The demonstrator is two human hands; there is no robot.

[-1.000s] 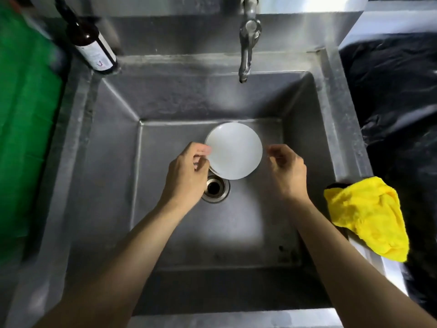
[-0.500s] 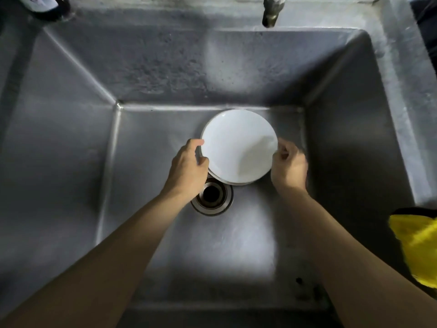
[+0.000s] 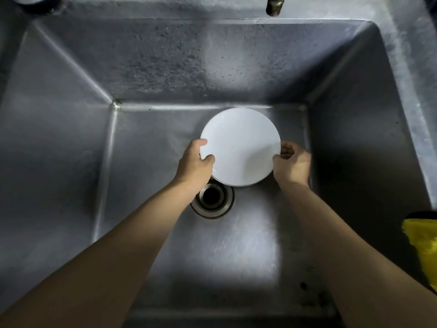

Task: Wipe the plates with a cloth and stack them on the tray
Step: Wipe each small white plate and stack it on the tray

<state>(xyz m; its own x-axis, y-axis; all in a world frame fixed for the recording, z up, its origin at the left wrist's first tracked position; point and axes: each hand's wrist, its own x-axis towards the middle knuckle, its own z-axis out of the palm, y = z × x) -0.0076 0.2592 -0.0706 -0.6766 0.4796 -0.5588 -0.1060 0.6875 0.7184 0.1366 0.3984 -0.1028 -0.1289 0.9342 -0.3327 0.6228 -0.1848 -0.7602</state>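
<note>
view from my head, looking straight down into a deep steel sink (image 3: 165, 67). my left hand (image 3: 196, 162) and right hand (image 3: 292, 164) hold a round white plate (image 3: 241, 145) between them, low over the sink floor. my left thumb lies on top of the rim nearest it, with the fingers curled at the edge. my right fingers curl round the opposite rim, so both hands are gripping the plate. beside my left knuckles a second pale rim peeks out from under it, perhaps another plate, though i cannot tell for sure. the drain (image 3: 212, 197) sits just on the near side of my left wrist. a yellow cloth (image 3: 423, 245) lies well off to the outside of my right forearm, on the sink's edge. the tap (image 3: 274, 5) hangs far beyond my fingertips. no tray is in view. i judge the plate stiff, glazed, fairly light and breakable, likely wet and slippery here. opposite rims, thumbs on top and fingers beneath, seem the safest hold. knocking it against the steel walls could chip it. wiping will need one hand free to fetch the cloth.
</note>
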